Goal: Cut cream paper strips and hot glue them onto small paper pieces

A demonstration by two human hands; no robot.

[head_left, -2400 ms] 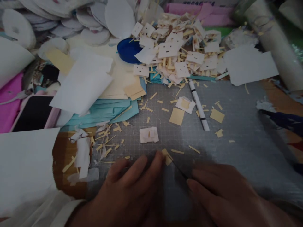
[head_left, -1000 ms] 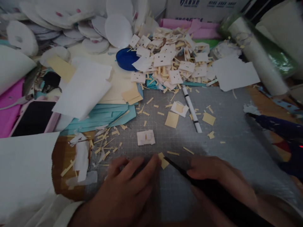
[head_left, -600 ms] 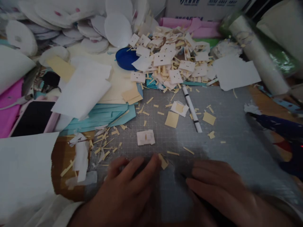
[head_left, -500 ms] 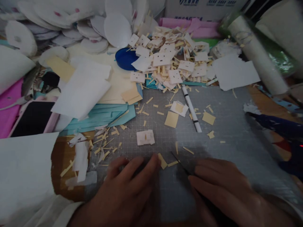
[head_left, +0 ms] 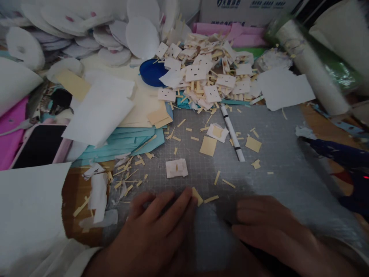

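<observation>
My left hand (head_left: 155, 227) rests low on the grey cutting mat (head_left: 276, 127), its fingers bent and together. Its index fingertip is on a small yellow paper piece (head_left: 197, 197), which pokes out past the finger; the thumb is hidden. To the right, my right hand (head_left: 271, 227) is closed around a thin dark pointed tool (head_left: 250, 248), whose tip is blurred and in shadow. Between the hands lies a narrow yellow strip (head_left: 211, 199). A white square piece with layers stuck on it (head_left: 177, 168) lies beyond the left hand.
Yellow strips and squares (head_left: 208, 146) litter the mat beside a white pen (head_left: 233, 132). A heap of white squares with small faces (head_left: 196, 72) rises behind, near a blue lid (head_left: 152, 72). A phone (head_left: 37, 144) lies left; a dark blue glue gun (head_left: 334, 152) lies right.
My right hand has drawn the tool back from the strips, so its tip no longer shows over the mat. One short strip lies at a new slant. The left hand stays put.
</observation>
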